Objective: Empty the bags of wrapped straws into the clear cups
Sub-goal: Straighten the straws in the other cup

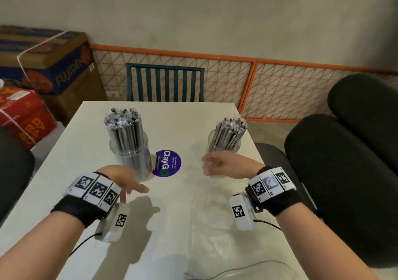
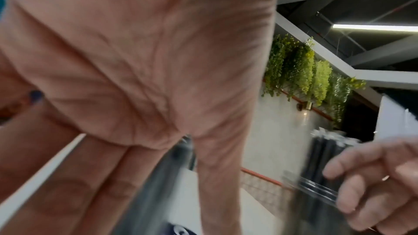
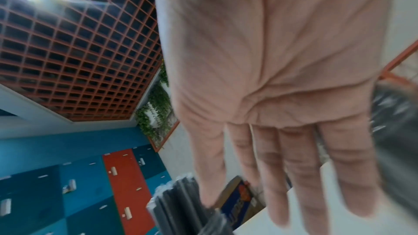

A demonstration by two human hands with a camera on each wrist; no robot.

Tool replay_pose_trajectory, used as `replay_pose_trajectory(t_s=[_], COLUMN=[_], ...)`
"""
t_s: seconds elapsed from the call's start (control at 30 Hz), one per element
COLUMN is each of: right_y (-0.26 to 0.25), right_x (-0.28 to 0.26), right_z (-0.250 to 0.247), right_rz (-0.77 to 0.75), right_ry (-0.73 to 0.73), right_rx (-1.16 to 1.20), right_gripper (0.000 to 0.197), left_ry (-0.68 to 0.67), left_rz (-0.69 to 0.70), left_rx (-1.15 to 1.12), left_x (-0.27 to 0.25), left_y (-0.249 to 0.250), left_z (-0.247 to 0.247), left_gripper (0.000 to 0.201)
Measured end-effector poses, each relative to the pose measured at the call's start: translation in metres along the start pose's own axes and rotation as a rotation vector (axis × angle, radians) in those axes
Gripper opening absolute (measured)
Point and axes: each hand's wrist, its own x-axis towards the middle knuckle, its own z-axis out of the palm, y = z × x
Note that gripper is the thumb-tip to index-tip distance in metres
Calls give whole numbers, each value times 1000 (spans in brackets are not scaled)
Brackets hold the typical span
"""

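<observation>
Two clear cups stand on the white table [image 1: 86, 141], each full of upright wrapped grey straws. The left cup [image 1: 129, 148] is near the middle; the right cup [image 1: 227, 137] is near the right edge. My left hand [image 1: 127, 182] hovers in front of the left cup, fingers straight and empty, its palm [image 2: 135, 60] filling the left wrist view. My right hand [image 1: 215, 164] hovers just in front of the right cup, fingers relaxed, holding nothing. The right wrist view shows straight fingers [image 3: 294, 176] and the left cup's straws [image 3: 178, 203]. An empty clear plastic bag [image 1: 215, 236] lies flat near me.
A round purple sticker [image 1: 167, 163] sits on the table between the cups. A teal chair [image 1: 164, 83] stands behind the table. Cardboard boxes [image 1: 53, 64] are stacked at the left. Dark padded seats [image 1: 344, 172] stand at the right.
</observation>
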Motion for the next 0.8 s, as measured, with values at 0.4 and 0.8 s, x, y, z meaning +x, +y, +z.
replay_pose_trajectory(t_s=[0.4,0.8], right_y=[-136,-155], right_x=[133,136], right_z=[78,50], right_rz=[-161,-247], right_ry=[321,376], right_rx=[247,210], right_gripper=[121,71], left_ry=[595,585], left_rz=[533,824], left_rx=[-775,-830], left_x=[24,13], left_y=[-70,-75], left_z=[-53,-84], left_gripper=[146,90])
